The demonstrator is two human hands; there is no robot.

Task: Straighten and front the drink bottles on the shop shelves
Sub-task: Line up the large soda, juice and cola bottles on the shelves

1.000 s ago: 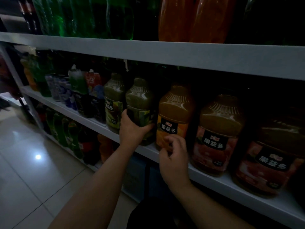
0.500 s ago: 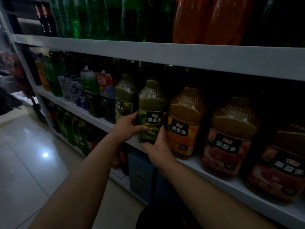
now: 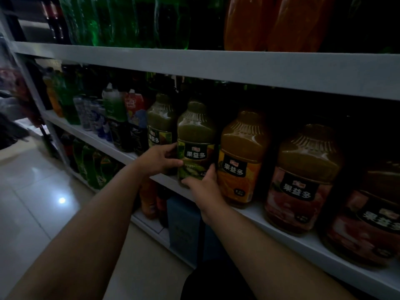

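Hands both on green kiwi juice bottle (image 3: 195,141), middle shelf (image 3: 255,215), front edge. Left hand (image 3: 159,159) wraps the bottle's left side, thumb across the lower label. Right hand (image 3: 203,182) cups the base on the right, fingers closed against it. Only one view, the head camera, and it is dim.

Change: a second ago the bottle's label faced away, the left hand alone held it, and the right hand touched the orange juice bottle (image 3: 242,161). Now the label faces out and the right hand has shifted over to the green one. Fronting of this bottle looks about done; it stands upright, just beside the orange bottle and level with it. Red juice bottle (image 3: 303,182) further right already faces forward. Likely next is letting go and moving left along the row.
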